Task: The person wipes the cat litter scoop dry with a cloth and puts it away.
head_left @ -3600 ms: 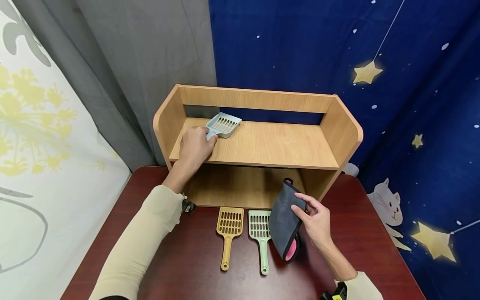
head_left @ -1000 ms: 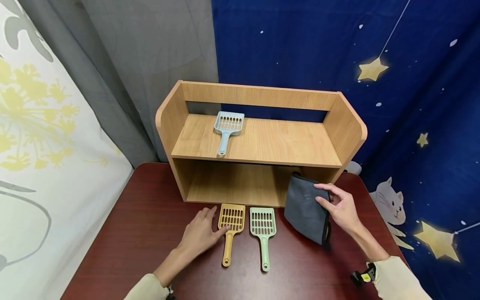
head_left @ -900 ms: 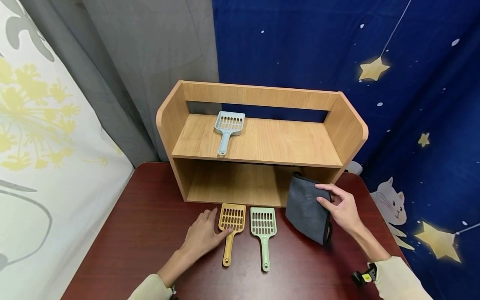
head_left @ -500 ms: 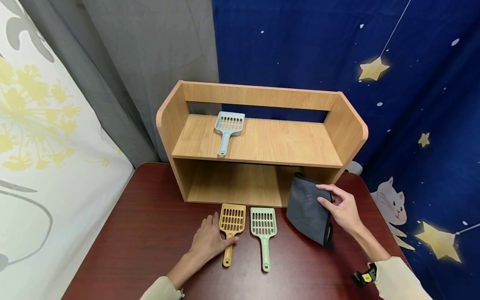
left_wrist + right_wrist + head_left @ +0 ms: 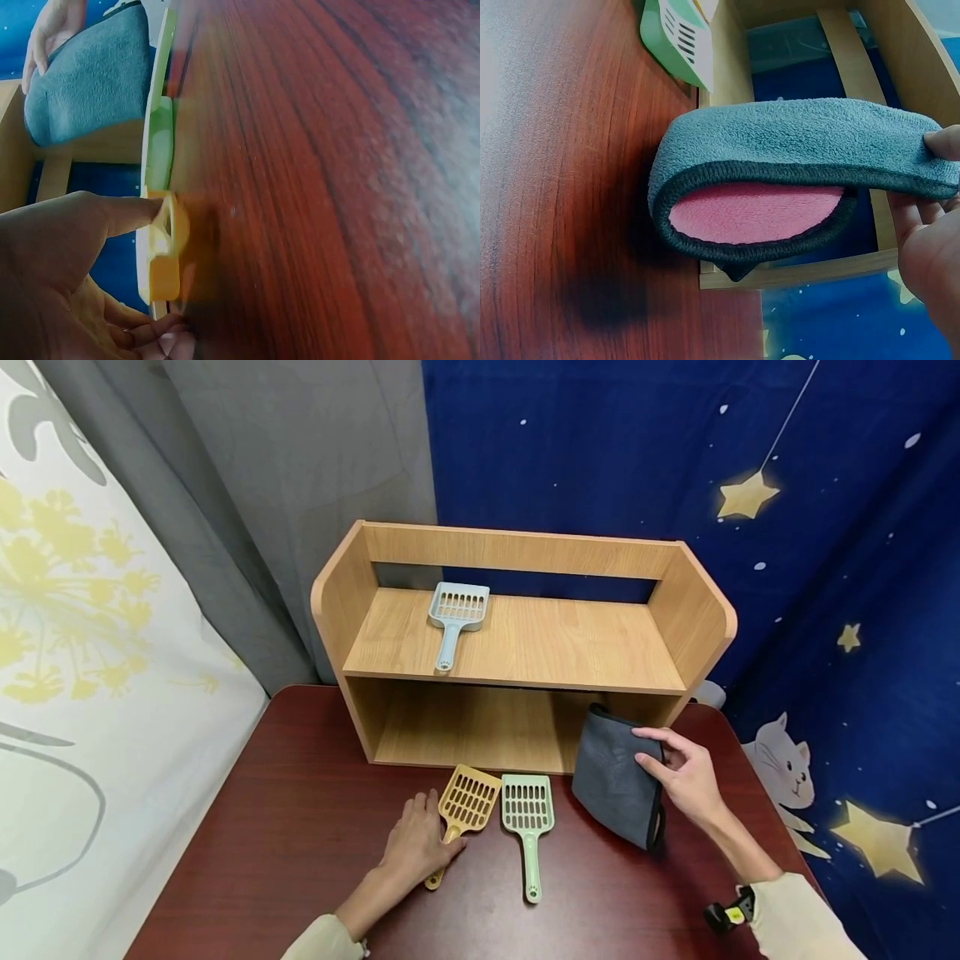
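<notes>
A yellow litter scoop (image 5: 468, 800) lies tilted on the table, its head pointing away to the right. My left hand (image 5: 416, 845) grips its handle, the thumb crossing over it and partly hiding it; the left wrist view shows the thumb on the yellow plastic (image 5: 165, 277) with fingers curled on the other side. My right hand (image 5: 686, 779) pinches the upper edge of a folded grey cloth (image 5: 617, 777) with dark trim. Pink lining (image 5: 757, 214) shows inside the fold in the right wrist view. Between the hands lies a green litter scoop (image 5: 529, 839), handle toward me.
Behind the scoops stands a two-tier wooden shelf (image 5: 517, 639). On its upper board rests a pale blue litter scoop (image 5: 448, 643), left of centre. The dark red table (image 5: 300, 793) carries everything. Grey and blue curtains (image 5: 570, 452) hang behind.
The blue scoop was released on the upper shelf. My left hand came down to the yellow scoop, whose head has swung right and handle left. My right hand shifted right with the cloth, then held still.
</notes>
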A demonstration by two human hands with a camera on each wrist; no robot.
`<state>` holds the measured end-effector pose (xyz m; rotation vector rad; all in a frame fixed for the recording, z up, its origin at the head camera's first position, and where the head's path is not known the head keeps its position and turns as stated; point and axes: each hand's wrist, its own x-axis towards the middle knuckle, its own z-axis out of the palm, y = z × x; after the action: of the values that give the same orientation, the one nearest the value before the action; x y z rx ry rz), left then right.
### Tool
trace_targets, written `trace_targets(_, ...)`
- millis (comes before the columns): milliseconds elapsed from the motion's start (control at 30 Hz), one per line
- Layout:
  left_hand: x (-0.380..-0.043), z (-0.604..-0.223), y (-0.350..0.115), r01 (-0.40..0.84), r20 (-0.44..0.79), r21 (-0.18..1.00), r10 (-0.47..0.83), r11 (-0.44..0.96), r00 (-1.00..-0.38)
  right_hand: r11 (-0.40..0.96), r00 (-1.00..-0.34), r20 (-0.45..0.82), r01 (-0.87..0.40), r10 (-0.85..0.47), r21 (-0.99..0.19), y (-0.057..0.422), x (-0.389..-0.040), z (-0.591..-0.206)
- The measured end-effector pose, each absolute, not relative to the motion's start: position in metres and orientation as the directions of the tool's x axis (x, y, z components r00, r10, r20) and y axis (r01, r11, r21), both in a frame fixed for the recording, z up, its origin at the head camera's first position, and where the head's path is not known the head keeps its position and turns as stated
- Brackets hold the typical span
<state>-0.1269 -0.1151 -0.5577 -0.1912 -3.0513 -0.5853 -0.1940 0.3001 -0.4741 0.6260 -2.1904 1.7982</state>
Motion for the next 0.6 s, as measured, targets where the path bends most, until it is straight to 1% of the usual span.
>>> trace_targets(267, -0.123, -0.55, -0.127, 0.128, 0.047, 0.408, 0.12, 0.904, -0.992, 0.127, -0.87, 0.459, -0.483, -0.179, -0.866, 0.297, -0.195, -0.47)
trace_targets(533, -0.121, -0.555, -0.14, 0.192, 0.152, 0.449, 0.137, 0.872, -0.979, 0.141, -0.873, 0.45, -0.477, -0.188, -0.867, 0.296, -0.196, -0.468)
trace_targets(600, -0.121, -0.554, -0.144, 0.198, 0.16, 0.455, 0.139, 0.868, -0.977, 0.137, -0.874, 0.447, -0.474, -0.191, -0.87, 0.295, -0.196, -0.468)
